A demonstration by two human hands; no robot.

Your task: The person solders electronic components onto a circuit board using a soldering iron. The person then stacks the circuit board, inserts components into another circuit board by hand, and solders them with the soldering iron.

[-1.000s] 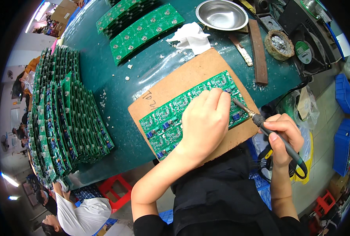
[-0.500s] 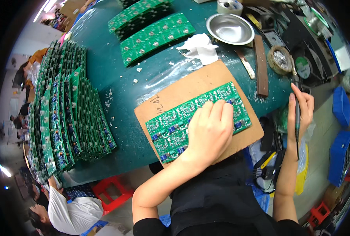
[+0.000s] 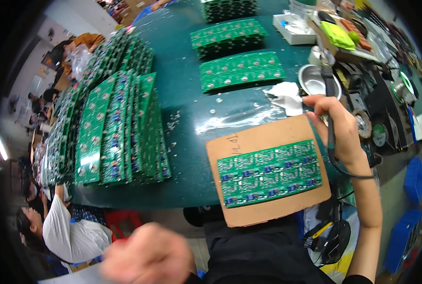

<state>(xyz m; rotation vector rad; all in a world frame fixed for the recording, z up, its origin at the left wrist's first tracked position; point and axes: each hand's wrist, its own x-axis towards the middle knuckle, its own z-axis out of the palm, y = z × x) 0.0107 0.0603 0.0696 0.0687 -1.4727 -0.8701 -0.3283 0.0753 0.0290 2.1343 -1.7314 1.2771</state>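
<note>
A soldering iron [image 3: 331, 87] stands tip up in my right hand [image 3: 341, 130], its cord hanging down past my wrist. My fingers are closed around its dark handle. Below and left of that hand, a green circuit board [image 3: 270, 173] with blue components lies on a brown cardboard sheet [image 3: 263, 131] at the table's near edge. Away from the board, at the lower left, my left hand [image 3: 147, 255] is smeared by motion. Its fingers cannot be made out, nor whether they hold anything.
Many upright circuit boards [image 3: 95, 128] crowd the table's left side. Flat board stacks [image 3: 242, 71] lie at the far side. A crumpled white tissue [image 3: 287, 97], metal bowl [image 3: 310, 81] and solder spool [image 3: 402, 89] are at the right. Another person [image 3: 76, 239] sits at lower left.
My left hand has left the circuit board and swung down to the lower left. My right hand, still holding the soldering iron, now appears closer to the cardboard. The view has shifted.
</note>
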